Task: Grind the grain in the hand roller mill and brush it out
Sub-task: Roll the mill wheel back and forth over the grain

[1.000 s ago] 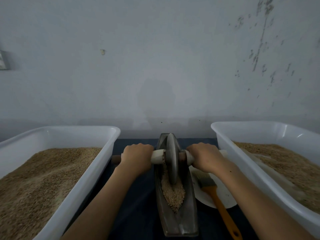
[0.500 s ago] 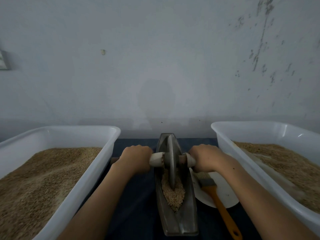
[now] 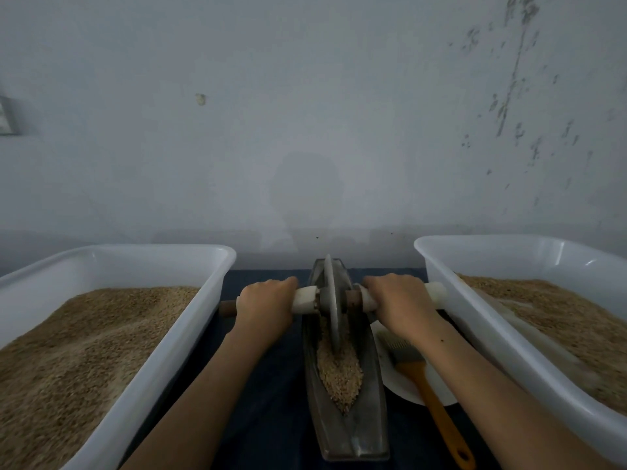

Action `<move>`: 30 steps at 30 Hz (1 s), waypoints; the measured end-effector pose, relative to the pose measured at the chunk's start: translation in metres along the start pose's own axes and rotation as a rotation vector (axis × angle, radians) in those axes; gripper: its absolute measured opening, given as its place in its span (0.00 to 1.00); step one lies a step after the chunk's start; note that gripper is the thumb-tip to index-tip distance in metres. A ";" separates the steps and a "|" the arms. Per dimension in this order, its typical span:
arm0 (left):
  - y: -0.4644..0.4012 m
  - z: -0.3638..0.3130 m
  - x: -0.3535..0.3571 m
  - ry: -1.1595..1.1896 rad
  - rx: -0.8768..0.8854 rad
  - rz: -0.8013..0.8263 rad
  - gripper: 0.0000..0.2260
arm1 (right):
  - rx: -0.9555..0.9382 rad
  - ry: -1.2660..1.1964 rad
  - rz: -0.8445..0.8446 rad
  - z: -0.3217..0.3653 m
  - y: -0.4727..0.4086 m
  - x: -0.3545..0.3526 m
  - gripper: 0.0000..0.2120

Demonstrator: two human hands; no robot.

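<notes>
Two white tubs of grain, left tub (image 3: 190, 320) at 9 o'clock, right tub (image 3: 475, 317) at 3 o'clock on the dark tabletop (image 3: 271, 401). Between them, the metal trough (image 3: 368, 425) with grain (image 3: 339, 371) under the upright wheel (image 3: 330, 300). Left hand (image 3: 266, 300) and right hand (image 3: 400, 300) each curled around the axle handle (image 3: 305, 298). Brush (image 3: 427, 385) on a white plate (image 3: 407, 391) at 4 o'clock.
</notes>
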State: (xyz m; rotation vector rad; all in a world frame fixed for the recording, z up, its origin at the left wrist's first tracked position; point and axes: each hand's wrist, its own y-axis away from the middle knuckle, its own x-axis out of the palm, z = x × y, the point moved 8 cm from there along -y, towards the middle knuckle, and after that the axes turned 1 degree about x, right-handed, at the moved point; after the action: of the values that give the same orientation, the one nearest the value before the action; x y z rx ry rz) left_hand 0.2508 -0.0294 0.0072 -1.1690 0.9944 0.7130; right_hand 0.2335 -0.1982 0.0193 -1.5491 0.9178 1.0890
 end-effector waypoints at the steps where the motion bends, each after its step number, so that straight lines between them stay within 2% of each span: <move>1: 0.000 0.000 0.000 0.004 0.001 -0.008 0.09 | 0.003 0.005 0.008 0.000 0.000 0.001 0.07; 3: 0.000 0.000 -0.001 0.004 0.009 0.004 0.10 | 0.008 -0.003 0.031 -0.002 -0.001 0.003 0.06; 6: -0.002 -0.001 0.002 -0.020 0.028 0.115 0.12 | -0.005 -0.022 0.091 -0.005 -0.002 0.006 0.06; 11: 0.001 -0.004 0.011 -0.003 0.055 0.373 0.17 | -0.018 -0.032 0.361 -0.007 0.003 0.016 0.06; 14: 0.003 -0.003 0.013 0.038 0.048 0.429 0.18 | -0.021 -0.023 0.404 -0.006 0.004 0.016 0.06; 17: 0.001 -0.003 0.011 0.014 0.046 0.369 0.17 | -0.016 -0.010 0.331 -0.005 0.002 0.013 0.04; 22: -0.002 -0.003 0.001 -0.028 0.014 0.146 0.11 | 0.006 -0.035 0.088 -0.005 -0.002 0.007 0.04; 26: 0.000 -0.001 0.000 0.011 -0.006 0.057 0.09 | -0.018 -0.002 -0.088 -0.003 -0.001 0.002 0.05; 30: 0.000 -0.002 -0.001 -0.004 0.008 0.065 0.10 | -0.005 -0.012 0.001 -0.004 -0.001 0.005 0.04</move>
State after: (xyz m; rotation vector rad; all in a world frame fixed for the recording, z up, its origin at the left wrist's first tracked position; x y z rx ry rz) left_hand 0.2497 -0.0312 0.0082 -1.1320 1.0342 0.7618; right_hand 0.2365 -0.2017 0.0156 -1.5448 0.9087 1.1008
